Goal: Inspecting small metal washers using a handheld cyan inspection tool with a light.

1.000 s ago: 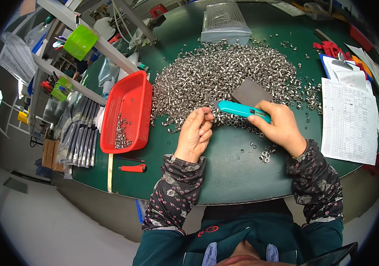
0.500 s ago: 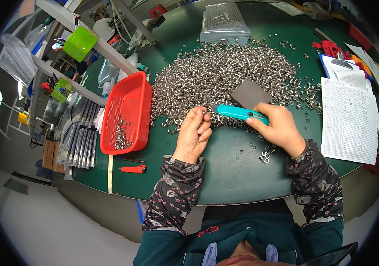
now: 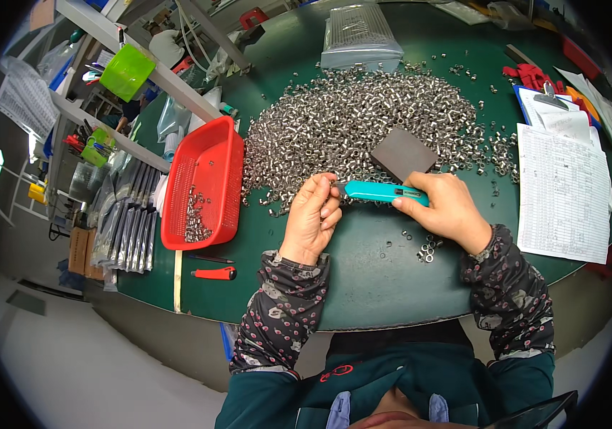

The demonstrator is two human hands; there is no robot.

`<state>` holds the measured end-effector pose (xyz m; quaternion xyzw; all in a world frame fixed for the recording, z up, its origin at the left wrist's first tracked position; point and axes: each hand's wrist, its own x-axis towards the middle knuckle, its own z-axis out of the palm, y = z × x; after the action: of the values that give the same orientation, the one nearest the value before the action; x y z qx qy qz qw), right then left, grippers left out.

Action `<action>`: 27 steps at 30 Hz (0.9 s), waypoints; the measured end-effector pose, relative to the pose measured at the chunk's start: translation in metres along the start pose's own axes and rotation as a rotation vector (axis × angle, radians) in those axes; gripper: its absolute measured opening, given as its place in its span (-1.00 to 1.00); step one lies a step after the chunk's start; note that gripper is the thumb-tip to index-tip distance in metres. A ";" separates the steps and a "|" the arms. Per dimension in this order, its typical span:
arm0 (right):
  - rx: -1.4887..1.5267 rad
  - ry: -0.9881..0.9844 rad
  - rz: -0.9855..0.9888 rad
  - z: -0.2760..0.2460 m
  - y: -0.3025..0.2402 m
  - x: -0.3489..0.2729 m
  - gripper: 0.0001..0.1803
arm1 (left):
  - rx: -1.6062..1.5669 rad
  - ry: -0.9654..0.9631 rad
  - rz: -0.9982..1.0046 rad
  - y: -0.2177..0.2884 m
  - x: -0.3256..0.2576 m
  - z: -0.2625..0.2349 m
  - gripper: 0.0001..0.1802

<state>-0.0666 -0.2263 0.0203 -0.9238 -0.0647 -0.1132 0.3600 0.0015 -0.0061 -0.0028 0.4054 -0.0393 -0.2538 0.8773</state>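
My right hand [image 3: 449, 206] is wrapped round a teal utility knife [image 3: 381, 191], its tip pointing left. The tip meets the fingertips of my left hand [image 3: 311, 218], which pinch a small metal ring [image 3: 335, 183], mostly hidden by thumb and finger. Beyond both hands spreads a wide heap of small shiny metal rings [image 3: 363, 107]. A dark grey square block [image 3: 404, 154] lies on the heap's near right part, just past the knife. Between my forearms, a few loose rings [image 3: 429, 249] lie on the green table [image 3: 384, 293].
Left of the heap, a red plastic basket [image 3: 223, 207] holds some rings. Near it lie a red utility knife [image 3: 214, 273] and a dark pen [image 3: 211, 258]. Printed sheets [image 3: 563, 193] and a clipboard [image 3: 545, 100] are at right. A bagged bundle [image 3: 361, 36] sits behind the heap.
The teal knife has swung flatter and moved slightly left and down, bringing its tip up to my left fingertips. My left hand has barely moved.
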 end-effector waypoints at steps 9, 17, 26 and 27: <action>0.085 0.071 -0.003 -0.002 -0.003 0.000 -0.67 | 0.087 0.023 0.034 0.000 -0.001 0.001 -0.80; 0.056 0.064 -0.007 -0.002 -0.001 0.001 -0.67 | 0.094 0.010 0.036 0.001 -0.002 0.003 -0.78; 0.036 0.028 0.003 0.000 0.000 0.001 -0.65 | 0.118 0.044 0.052 0.001 -0.002 0.007 -0.78; 0.027 0.024 -0.005 0.000 0.000 0.000 -0.65 | 0.118 0.043 0.053 0.001 -0.002 0.007 -0.78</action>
<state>-0.0661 -0.2266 0.0201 -0.9173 -0.0642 -0.1244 0.3728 -0.0018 -0.0096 0.0026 0.4605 -0.0458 -0.2191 0.8590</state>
